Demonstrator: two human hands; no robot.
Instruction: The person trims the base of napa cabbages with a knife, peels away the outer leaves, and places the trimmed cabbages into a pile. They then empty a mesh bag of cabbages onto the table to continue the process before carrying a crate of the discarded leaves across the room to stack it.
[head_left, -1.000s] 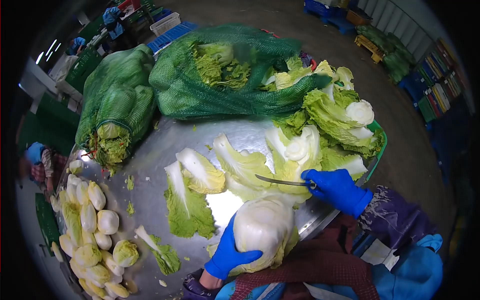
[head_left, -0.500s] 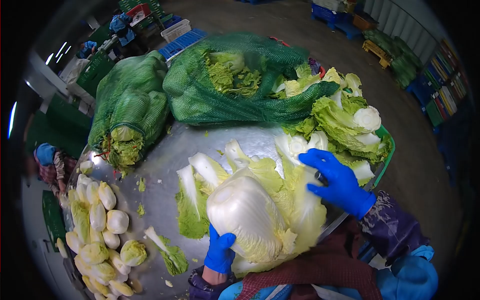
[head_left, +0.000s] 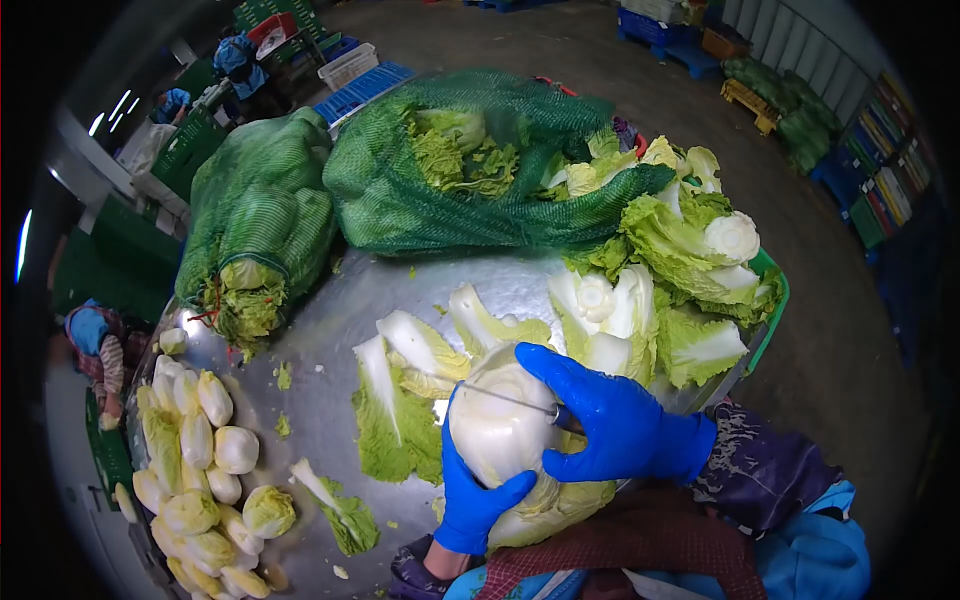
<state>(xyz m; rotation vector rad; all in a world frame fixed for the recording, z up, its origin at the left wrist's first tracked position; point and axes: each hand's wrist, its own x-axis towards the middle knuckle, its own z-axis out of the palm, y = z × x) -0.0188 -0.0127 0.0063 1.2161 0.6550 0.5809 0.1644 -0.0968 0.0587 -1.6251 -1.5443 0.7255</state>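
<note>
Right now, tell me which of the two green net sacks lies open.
The right-hand net sack: its mouth gapes and loose cabbages spill out. The left net sack is gathered tight at its end.

Green mesh sacks (head_left: pixel 262 215) behind; trimmed cabbages (head_left: pixel 200 455) left; crates (head_left: pixel 362 78), probably, beyond.

The right hand (head_left: pixel 610 425) moves in from 3 o'clock onto the cabbage (head_left: pixel 495 435), knife (head_left: pixel 505 400) now across it; the left hand (head_left: pixel 470 495) grips at 7 o'clock.
</note>
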